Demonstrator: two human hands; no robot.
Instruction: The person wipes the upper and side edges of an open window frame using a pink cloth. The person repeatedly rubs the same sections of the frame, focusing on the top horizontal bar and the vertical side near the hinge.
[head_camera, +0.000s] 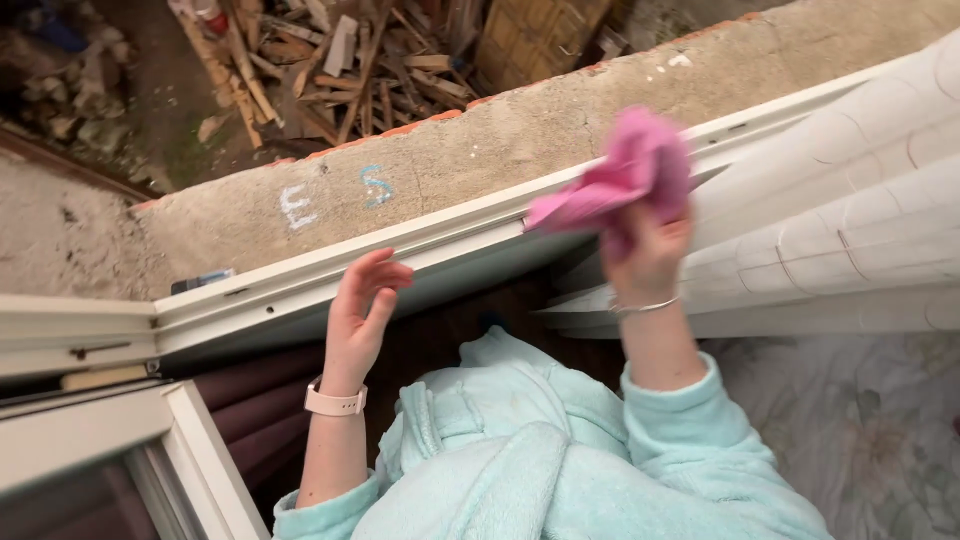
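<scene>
Her right hand is raised at the open window, its grip closed tight around a crumpled pink cloth held just above the white window frame. The left hand hovers beside the frame, fingers loosely spread, holding nothing. Beyond lies a rough concrete ledge, with a woodpile far below.

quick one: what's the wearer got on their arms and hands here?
Both arms wear fluffy pale mint robe sleeves, pushed up. Left hand: bare, with a pale pink watch strap at the wrist. Right hand: bare, with a thin silver bangle. No gloves.
</scene>
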